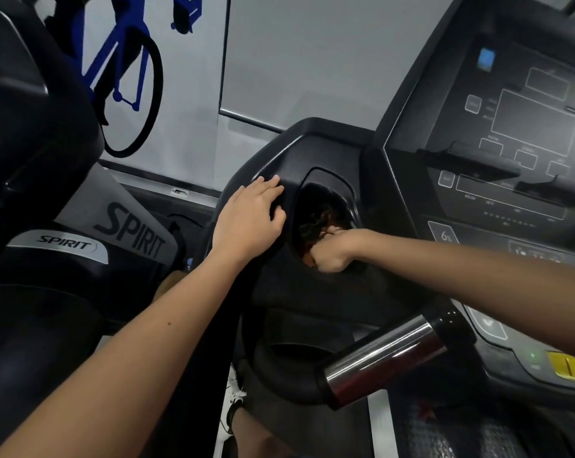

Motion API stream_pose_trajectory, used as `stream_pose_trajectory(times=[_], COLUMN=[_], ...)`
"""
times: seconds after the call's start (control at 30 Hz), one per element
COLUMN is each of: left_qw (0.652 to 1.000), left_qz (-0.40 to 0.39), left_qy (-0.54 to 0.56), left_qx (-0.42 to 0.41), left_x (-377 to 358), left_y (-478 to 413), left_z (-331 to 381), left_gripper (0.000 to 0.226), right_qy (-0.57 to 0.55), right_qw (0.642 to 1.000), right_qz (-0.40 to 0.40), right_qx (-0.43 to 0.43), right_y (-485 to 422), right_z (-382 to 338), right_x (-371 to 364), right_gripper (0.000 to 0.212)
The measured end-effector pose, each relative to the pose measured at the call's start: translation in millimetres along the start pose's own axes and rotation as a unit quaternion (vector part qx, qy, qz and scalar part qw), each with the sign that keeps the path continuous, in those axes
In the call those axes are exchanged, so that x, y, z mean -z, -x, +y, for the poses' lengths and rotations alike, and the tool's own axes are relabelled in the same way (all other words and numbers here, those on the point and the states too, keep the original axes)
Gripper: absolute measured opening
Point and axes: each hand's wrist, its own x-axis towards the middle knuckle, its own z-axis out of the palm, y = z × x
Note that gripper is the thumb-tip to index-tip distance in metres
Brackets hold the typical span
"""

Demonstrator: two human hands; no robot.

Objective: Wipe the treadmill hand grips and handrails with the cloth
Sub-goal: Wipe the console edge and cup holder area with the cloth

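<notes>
a person's left hand (249,219) lies flat on the black plastic wing of a treadmill (299,153), fingers nearly straight and close together, their tips touching the raised edge just beside the cup holder (332,185). the right hand (332,252) reaches across from the right and is bunched into a fist at the lower lip of that same recess, fingers curled round a dark, brownish cloth (315,223). the cloth is crumpled inside the cup holder, most of it sunk in shadow, so its full shape cannot be made out. both forearms are bare.

below the right forearm, a chrome hand grip (382,358) juts out from the console's lower edge, tilted and apart from both hands and from the cloth. to the right rises the console (510,127), its grey panel marked with outlined displays and buttons; the small lettering is too blurred to read. a yellow button (567,365) sits near the frame's lower right corner.

on the left stands a neighbouring machine (64,246) bearing the word "spirit" twice. behind it, a blue and black bicycle graphic (124,61) covers a pale wall panel. a white shoe (233,404) shows on the floor beneath the wing.
</notes>
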Motion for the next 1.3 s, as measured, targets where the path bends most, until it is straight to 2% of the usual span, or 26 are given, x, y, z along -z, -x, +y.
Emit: stream_pose_trajectory(times=[0.2, 0.37, 0.43, 0.6, 0.77, 0.83, 0.93, 1.03, 1.1, 1.17, 1.23, 1.3], left_qw=[1.0, 1.0, 1.0, 1.0, 1.0, 1.0, 1.0, 1.0, 1.0, 1.0, 1.0, 1.0], left_qz=[0.006, 0.001, -0.002, 0.001, 0.003, 0.005, 0.006, 0.007, 0.007, 0.006, 0.009, 0.012], left_qy=[-0.001, 0.001, 0.003, 0.004, 0.0, -0.002, -0.002, 0.0, 0.002, 0.004, 0.004, 0.005], left_qx=[-0.002, -0.002, -0.001, 0.002, 0.001, 0.0, 0.0, -0.001, 0.0, 0.0, 0.001, 0.002], left_x=[-0.9, 0.6, 0.8, 0.1, -1.2, -0.7, -1.1, -1.0, -1.1, -1.0, -1.1, -1.4], left_y=[-0.4, -0.2, 0.2, -0.3, -1.0, -0.9, -0.1, 0.8, 0.7, 0.7, 0.2, 0.5], left_z=[1.5, 1.7, 1.7, 1.2, 0.8, 0.6, 0.8, 0.3, 0.1, 0.2, 0.1, -0.3], left_gripper=[0.045, 0.045, 0.045, 0.045, 0.045, 0.045, 0.044, 0.044, 0.044, 0.044, 0.043, 0.043], right_qy=[-0.084, -0.219, -0.236, -0.181, -0.051, 0.008, 0.091, 0.107, 0.087, 0.034, -0.06, -0.194], right_qw=[0.993, 0.971, 0.967, 0.98, 0.996, 0.998, 0.994, 0.989, 0.99, 0.996, 0.997, 0.98], right_qz=[0.075, 0.044, 0.038, -0.003, -0.043, -0.02, 0.051, 0.1, 0.108, 0.078, 0.037, 0.008], right_qx=[0.039, 0.086, 0.082, 0.08, 0.064, 0.051, 0.026, -0.006, -0.012, 0.004, 0.02, 0.033], right_y=[-0.2, 15.3, 18.3, 16.8, 10.5, 5.4, 2.2, 4.9, 7.7, 10.7, 13.7, 15.0], right_z=[5.3, 12.6, 14.7, 15.6, 3.0, -0.9, -9.7, -19.6, -22.4, -18.5, -7.7, 4.0], right_x=[-1.5, -0.3, 3.1, 8.8, 3.6, 2.4, -0.4, 3.6, 10.6, 16.8, 18.1, 15.7], right_gripper=[0.033, 0.033, 0.034, 0.04, 0.049, 0.049, 0.038, 0.033, 0.03, 0.028, 0.027, 0.026])
